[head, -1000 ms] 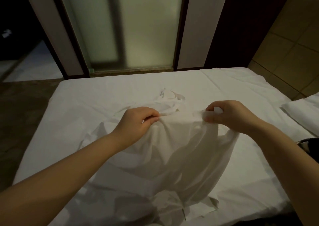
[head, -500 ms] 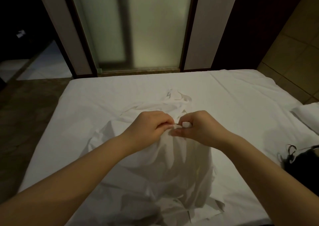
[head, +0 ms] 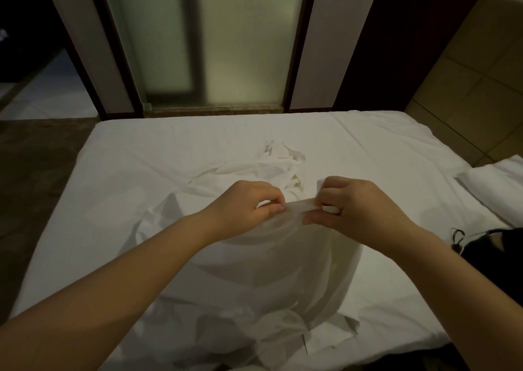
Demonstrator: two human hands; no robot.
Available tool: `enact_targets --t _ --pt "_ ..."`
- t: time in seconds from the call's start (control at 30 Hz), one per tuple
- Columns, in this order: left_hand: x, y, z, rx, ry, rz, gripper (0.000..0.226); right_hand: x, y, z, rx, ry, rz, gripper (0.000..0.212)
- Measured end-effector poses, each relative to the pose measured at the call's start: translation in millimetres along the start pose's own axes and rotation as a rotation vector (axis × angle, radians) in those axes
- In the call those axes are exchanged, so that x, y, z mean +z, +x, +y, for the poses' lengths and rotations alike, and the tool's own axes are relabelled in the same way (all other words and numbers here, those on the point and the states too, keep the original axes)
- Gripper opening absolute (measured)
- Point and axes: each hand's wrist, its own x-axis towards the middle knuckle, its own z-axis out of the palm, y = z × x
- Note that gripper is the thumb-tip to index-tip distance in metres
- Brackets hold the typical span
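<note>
Across the bed (head: 147, 155), the cloth (head: 263, 260) lies bunched from the middle to the near edge. Your left hand (head: 249, 208) and right hand (head: 359, 206) each pinch its top hem, close together, holding it raised. Progress looks early: the cloth is crumpled, folding not yet done.

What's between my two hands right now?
Head view: a short band of the white cloth spans between left hand and right hand, both pinching it.
</note>
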Motion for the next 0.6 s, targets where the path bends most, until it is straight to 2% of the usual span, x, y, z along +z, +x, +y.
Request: enact_targets --t 0.13,0.23,0.3,0.43,0.6 --pt "7.3 -1.8 0.3 0.033 -0.105 -0.024 0.029 10.1 -25.6 -0.2 0.069 0.049 0.115 0.042" --pt "16.1 -4.6 1.2 -0.03 -0.163 -0.151 0.016 21.2 -46.7 -6.0 0.075 -0.019 0.19 0.04" --pt "27.0 -7.0 1.7 -0.089 -0.199 -0.204 0.016 29.4 -58.4 -10.6 0.039 -0.105 0.225 0.039" --pt "50.2 -6.9 -0.1 -0.157 -0.216 -0.147 0.014 38.3 -73.0 -19.6 0.028 -0.172 0.231 0.047" --pt "47.8 13.4 9.0 -0.122 -0.308 -0.203 0.013 37.2 -81.1 -23.3 0.056 -0.186 0.244 0.048"
